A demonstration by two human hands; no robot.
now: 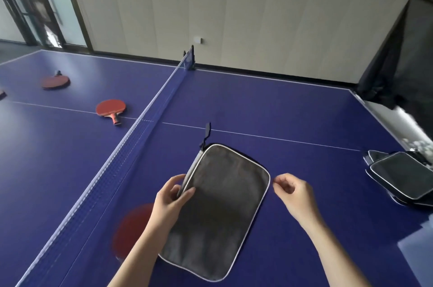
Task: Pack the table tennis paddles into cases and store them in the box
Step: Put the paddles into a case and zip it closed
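**Case in hand, paddle waiting under the arm**

The left hand (pixel 172 195) pinches the grey paddle case (pixel 218 209) at its zipper edge near the bench's (pixel 293 108) near edge; the right hand (pixel 293 193) hovers just beside the case, fingers loosely curled, holding nothing. A blurred red paddle (pixel 131 228) lies partly under the left forearm, and I judge a careless sweep could knock it into the net (pixel 131 139). The zipper pull (pixel 207 129) sits at the far corner; whether the case is open, I cannot tell.

Count: three whole paddles, one beyond the net near the centre line (pixel 111 109), another farther off (pixel 55 81), plus a sliver at the left edge; one case in hand and a stack of cases (pixel 398 176) at the right edge, number unclear. No box shows clearly.
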